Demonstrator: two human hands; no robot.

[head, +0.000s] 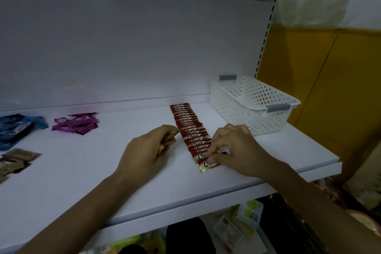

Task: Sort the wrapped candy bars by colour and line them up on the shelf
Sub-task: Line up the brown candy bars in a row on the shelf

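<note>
Reaching in over the near edge of the white shelf [103,181], two bare hands work side by side. The left hand [148,148] has its fingers [165,131] curled round one small bunch of wrapped bars [167,142]. Only the gold-brown ends of these show, packed too tightly to count. Just right of those fingers, the right hand [237,146] pinches the nearest red bar [205,165] between thumb and bent fingers [216,142]. That bar sits at the near end of a single row of red bars [188,130] and overlaps the one behind it. The row runs away from both sets of fingers toward the back panel, each wrapper lapped over the next. It holds well over a dozen bars, though the far ones crowd too closely for an exact count. Three loose piles lie well to the left of the left fingers. An olive-brown pile [16,161] of about four bars lies at the frame edge, level with the hand. A purple pile [76,123] of roughly five or six lies farther back. A blue pile [18,128], cut off by the frame, lies beside the purple one. Beyond the right fingers and a little to their right stands one white perforated basket [253,107] with two grey clips, close beside the far end of the red row. What it holds cannot be made out.
</note>
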